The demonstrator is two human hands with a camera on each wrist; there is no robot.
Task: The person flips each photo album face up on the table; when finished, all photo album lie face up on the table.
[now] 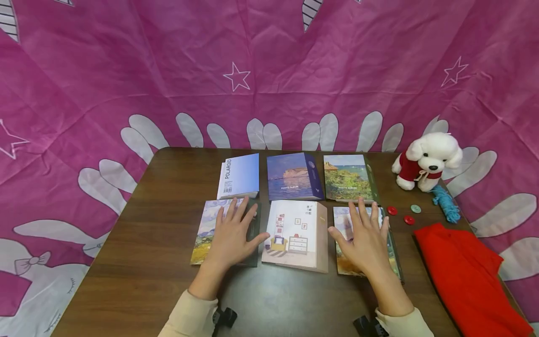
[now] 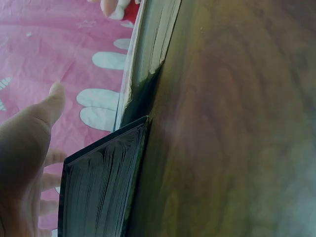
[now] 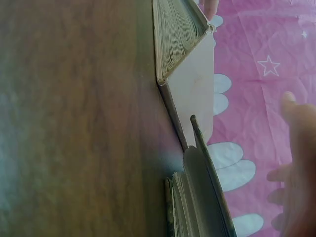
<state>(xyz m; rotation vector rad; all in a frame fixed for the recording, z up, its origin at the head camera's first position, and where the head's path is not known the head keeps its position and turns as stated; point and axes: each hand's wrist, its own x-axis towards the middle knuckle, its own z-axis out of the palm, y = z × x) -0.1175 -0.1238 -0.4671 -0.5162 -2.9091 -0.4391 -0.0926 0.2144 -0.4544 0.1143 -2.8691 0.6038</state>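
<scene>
Albums (image 1: 294, 227), edges close together; wide tabletop (image 1: 139, 243) leftward.

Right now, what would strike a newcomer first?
Probably the white toy dog at the far right corner of the table, and the red cloth nearer on that side. Then six books in two rows, the left hand spread above the front left book and the right hand above the front right book.
</scene>
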